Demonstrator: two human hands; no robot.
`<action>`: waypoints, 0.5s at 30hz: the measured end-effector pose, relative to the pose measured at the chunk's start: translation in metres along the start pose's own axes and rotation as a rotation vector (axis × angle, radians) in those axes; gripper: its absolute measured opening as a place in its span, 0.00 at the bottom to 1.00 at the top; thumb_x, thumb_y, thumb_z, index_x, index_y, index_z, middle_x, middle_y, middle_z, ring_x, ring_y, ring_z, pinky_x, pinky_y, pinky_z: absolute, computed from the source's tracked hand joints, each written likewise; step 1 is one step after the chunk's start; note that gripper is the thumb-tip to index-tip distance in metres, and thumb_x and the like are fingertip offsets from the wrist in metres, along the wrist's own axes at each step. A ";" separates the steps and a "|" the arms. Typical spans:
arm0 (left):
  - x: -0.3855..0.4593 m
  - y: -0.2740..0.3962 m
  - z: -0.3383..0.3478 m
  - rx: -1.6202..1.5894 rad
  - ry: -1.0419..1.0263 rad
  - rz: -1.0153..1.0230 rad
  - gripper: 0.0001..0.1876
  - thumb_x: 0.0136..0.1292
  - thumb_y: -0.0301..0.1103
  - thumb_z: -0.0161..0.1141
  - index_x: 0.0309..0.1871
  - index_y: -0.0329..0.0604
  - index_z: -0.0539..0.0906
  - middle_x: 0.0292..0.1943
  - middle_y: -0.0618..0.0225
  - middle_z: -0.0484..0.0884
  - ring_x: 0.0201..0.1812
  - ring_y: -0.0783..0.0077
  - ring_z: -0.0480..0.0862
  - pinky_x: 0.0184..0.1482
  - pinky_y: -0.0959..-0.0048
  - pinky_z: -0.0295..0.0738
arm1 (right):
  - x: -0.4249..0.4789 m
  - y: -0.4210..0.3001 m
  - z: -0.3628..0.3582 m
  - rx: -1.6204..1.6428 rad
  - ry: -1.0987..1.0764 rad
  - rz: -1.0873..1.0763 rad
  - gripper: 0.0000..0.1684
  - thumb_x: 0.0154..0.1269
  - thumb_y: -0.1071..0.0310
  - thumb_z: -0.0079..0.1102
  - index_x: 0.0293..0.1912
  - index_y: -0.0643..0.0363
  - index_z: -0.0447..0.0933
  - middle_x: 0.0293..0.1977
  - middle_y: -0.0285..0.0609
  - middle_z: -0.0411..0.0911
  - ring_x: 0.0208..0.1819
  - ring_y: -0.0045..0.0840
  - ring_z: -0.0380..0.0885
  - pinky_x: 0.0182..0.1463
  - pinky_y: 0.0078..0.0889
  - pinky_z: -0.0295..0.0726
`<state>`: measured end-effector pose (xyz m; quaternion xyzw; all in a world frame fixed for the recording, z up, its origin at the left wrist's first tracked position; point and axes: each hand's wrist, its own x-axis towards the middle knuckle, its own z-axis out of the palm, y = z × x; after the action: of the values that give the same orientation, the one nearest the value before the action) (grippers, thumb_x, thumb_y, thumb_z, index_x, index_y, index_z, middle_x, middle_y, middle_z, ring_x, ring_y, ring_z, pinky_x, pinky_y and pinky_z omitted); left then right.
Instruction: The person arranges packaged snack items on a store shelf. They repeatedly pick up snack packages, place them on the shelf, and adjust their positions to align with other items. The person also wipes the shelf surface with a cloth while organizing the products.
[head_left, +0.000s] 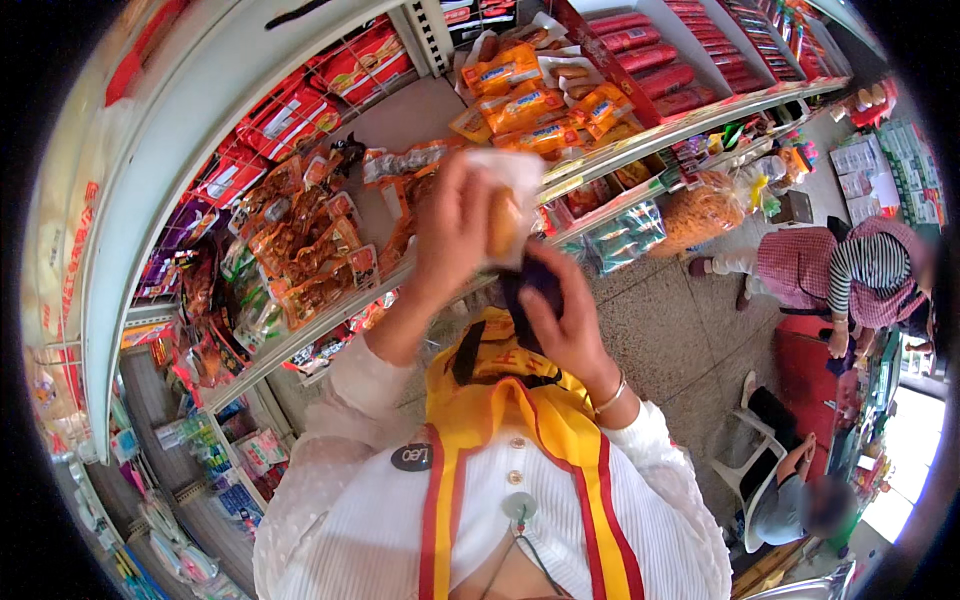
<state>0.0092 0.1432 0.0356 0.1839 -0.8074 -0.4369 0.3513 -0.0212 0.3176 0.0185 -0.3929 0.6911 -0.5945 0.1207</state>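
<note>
My left hand (457, 225), blurred, holds a small clear-and-white snack packet (510, 210) with a brownish, sausage-like piece inside, above the shelf's front edge. Just below it, my right hand (562, 311), with a bracelet on the wrist, grips a dark cloth (529, 300), whose upper part lies close to the packet; whether they touch is unclear. Orange snack packets (525, 109) are piled on the shelf beyond my hands. To the left lie vacuum-packed brown meat snacks (307, 240).
The metal shelf edge (322, 322) runs diagonally before me. Boxes of red-wrapped sausages (645, 56) stand at upper right, red bags (289, 120) behind wire mesh at upper left. A person in a checked apron (802, 262) stands at right; another person (784, 510) sits on a white chair.
</note>
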 end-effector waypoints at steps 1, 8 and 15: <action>0.017 -0.010 -0.011 0.187 0.029 0.016 0.12 0.72 0.40 0.49 0.49 0.41 0.73 0.37 0.50 0.80 0.38 0.50 0.82 0.40 0.60 0.75 | -0.008 0.002 -0.004 0.029 -0.108 0.030 0.25 0.63 0.75 0.56 0.60 0.61 0.67 0.52 0.47 0.73 0.54 0.35 0.74 0.59 0.33 0.71; 0.145 -0.057 -0.025 0.529 0.206 0.265 0.13 0.71 0.44 0.49 0.50 0.49 0.76 0.39 0.55 0.83 0.39 0.49 0.82 0.37 0.56 0.76 | -0.075 0.037 -0.034 0.199 0.110 0.455 0.20 0.64 0.74 0.57 0.56 0.61 0.71 0.47 0.42 0.75 0.50 0.26 0.74 0.55 0.26 0.71; 0.182 -0.073 0.042 0.872 -0.220 0.070 0.28 0.70 0.43 0.47 0.71 0.47 0.59 0.61 0.53 0.71 0.56 0.48 0.76 0.55 0.54 0.74 | -0.095 0.041 -0.060 0.187 0.528 0.548 0.16 0.68 0.72 0.54 0.55 0.62 0.72 0.47 0.38 0.74 0.49 0.20 0.72 0.55 0.23 0.71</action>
<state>-0.1463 0.0171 0.0330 0.2399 -0.9543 -0.0609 0.1676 -0.0128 0.4261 -0.0320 -0.0145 0.7205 -0.6813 0.1286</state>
